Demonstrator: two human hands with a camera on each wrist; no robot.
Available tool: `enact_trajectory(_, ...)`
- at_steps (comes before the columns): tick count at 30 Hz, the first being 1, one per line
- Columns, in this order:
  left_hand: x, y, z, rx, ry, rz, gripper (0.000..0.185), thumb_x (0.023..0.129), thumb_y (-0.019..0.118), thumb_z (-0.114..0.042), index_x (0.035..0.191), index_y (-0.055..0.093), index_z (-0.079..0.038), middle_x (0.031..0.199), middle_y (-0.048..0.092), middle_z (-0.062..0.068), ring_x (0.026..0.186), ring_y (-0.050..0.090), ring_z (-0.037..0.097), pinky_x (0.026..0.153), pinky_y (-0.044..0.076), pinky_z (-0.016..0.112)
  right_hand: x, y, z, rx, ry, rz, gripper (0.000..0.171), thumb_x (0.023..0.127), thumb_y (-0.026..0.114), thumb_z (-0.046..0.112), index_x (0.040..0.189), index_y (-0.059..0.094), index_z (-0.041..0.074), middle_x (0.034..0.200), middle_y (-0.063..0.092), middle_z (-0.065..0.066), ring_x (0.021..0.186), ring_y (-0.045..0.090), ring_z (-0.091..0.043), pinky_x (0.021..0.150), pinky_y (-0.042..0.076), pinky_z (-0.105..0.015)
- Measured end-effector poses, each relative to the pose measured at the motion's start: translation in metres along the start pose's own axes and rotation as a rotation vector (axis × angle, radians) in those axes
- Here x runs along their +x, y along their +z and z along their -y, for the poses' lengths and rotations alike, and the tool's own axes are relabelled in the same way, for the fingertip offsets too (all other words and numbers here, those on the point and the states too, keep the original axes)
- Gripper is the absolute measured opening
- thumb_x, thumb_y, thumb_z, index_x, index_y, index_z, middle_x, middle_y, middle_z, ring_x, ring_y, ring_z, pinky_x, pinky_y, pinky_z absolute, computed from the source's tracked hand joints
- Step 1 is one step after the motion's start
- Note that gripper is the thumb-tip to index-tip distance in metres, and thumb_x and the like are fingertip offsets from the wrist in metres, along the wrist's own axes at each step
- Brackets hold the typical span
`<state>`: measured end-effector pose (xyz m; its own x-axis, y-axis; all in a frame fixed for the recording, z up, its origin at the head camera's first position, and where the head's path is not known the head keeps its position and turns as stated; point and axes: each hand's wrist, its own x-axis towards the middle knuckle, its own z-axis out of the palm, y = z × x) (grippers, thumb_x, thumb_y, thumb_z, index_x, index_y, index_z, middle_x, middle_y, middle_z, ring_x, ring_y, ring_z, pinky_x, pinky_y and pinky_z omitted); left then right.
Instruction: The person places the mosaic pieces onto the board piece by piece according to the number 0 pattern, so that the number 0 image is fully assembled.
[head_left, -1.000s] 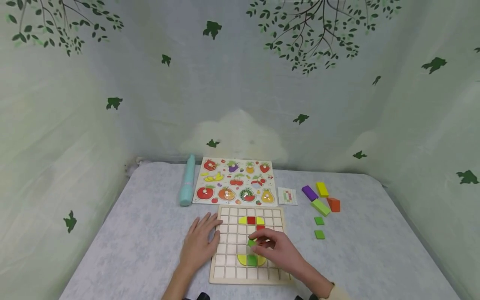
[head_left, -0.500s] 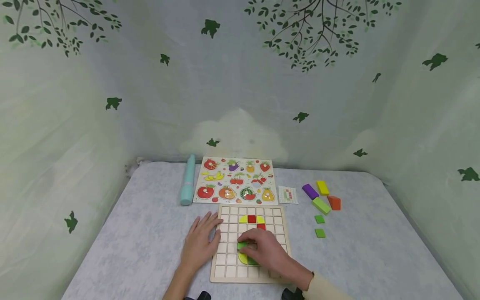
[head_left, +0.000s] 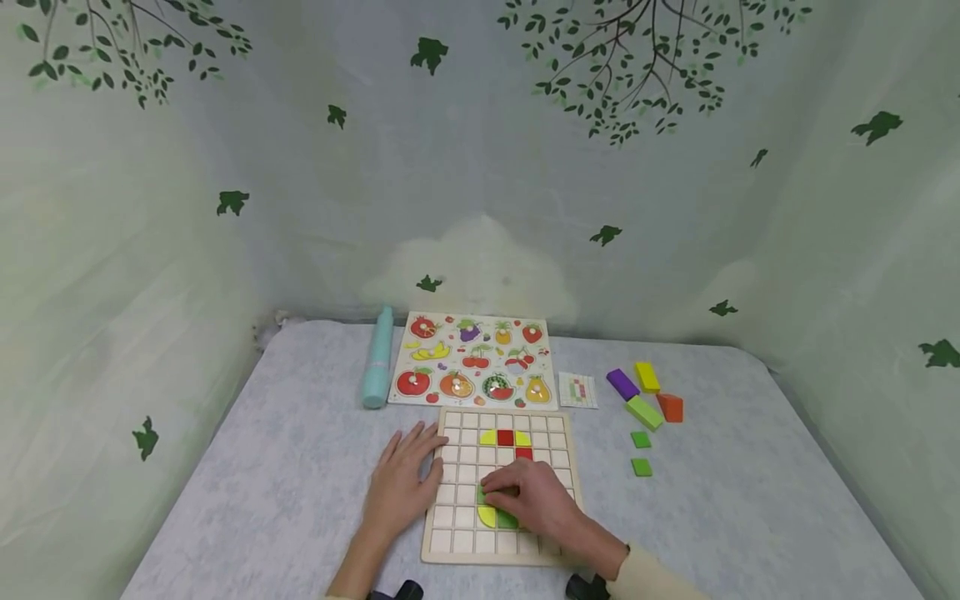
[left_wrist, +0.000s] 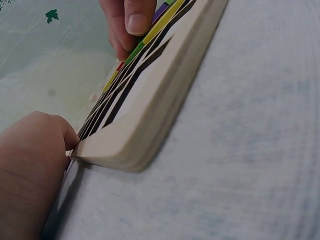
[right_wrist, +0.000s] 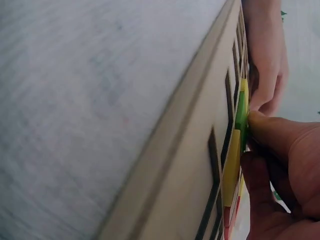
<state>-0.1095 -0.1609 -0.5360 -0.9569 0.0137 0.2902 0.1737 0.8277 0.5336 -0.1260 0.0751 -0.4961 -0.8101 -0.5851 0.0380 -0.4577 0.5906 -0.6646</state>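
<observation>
My left hand [head_left: 403, 483] lies with fairly straight fingers against the left edge of the wooden grid board [head_left: 450, 542], fingertips on its rim. Over the lower middle of the board, my right hand [head_left: 536, 500] pinches a green square tile [head_left: 482, 495] at a cell, and its fingers partly cover it. Just below are a yellow rounded tile [head_left: 487, 517] and another green tile [head_left: 507, 520], partly under the right hand. Higher up, a red square [head_left: 506, 437] lies between two yellow pieces, with a second red square [head_left: 524, 453] below to the right. The right hand hides other cells.
Right of the board lie two loose green tiles [head_left: 641, 467] and purple, yellow, orange and light green blocks [head_left: 643, 412]. Behind it are a fruit puzzle board [head_left: 442, 367], a small pattern card [head_left: 577, 390] and a teal cylinder [head_left: 377, 367].
My right hand has moved left across the board with the green tile, to the cell above the yellow rounded piece. Over the last half second it barely shifts. My left hand stays put.
</observation>
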Motion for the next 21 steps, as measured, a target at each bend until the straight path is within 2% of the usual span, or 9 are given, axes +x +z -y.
enact_trajectory(6, 0.000, 0.000, 0.000, -0.002, 0.007, -0.007, 0.030, 0.098, 0.066, -0.020, 0.127, 0.072, -0.015, 0.148, 0.060, 0.006, 0.146, 0.047, 0.029, 0.126, 0.026, 0.054, -0.005, -0.006, -0.004, 0.047, 0.039, -0.060, 0.015, 0.093, 0.078, 0.024, 0.106, 0.083, 0.020, 0.109, 0.077, 0.012, 0.102, 0.070, -0.006, 0.084, 0.059, -0.023)
enact_trajectory(11, 0.001, -0.002, 0.000, -0.012, 0.005, -0.009, 0.030, 0.098, 0.067, -0.019, 0.126, 0.072, -0.015, 0.148, 0.061, 0.007, 0.146, 0.048, 0.030, 0.126, 0.026, 0.055, -0.014, -0.019, -0.013, 0.052, 0.116, -0.166, 0.027, 0.091, 0.080, 0.022, 0.117, 0.079, 0.016, 0.116, 0.076, 0.006, 0.108, 0.070, -0.015, 0.091, 0.061, -0.034)
enact_trajectory(15, 0.002, -0.002, 0.000, -0.006, 0.001, -0.010, 0.030, 0.098, 0.067, -0.020, 0.126, 0.072, -0.016, 0.148, 0.061, 0.007, 0.146, 0.048, 0.030, 0.126, 0.026, 0.055, -0.024, -0.026, -0.023, 0.085, 0.199, -0.238, 0.031, 0.090, 0.081, 0.022, 0.120, 0.076, 0.017, 0.117, 0.075, 0.006, 0.108, 0.070, -0.017, 0.094, 0.060, -0.041)
enact_trajectory(21, 0.000, 0.000, 0.000, -0.001, 0.005, -0.016, 0.029, 0.097, 0.066, -0.020, 0.125, 0.073, -0.017, 0.147, 0.062, 0.005, 0.144, 0.049, 0.029, 0.125, 0.028, 0.056, -0.040, -0.030, -0.041, -0.005, 0.310, -0.277, 0.035, 0.087, 0.084, 0.023, 0.120, 0.074, 0.023, 0.120, 0.072, 0.008, 0.117, 0.066, -0.018, 0.102, 0.056, -0.046)
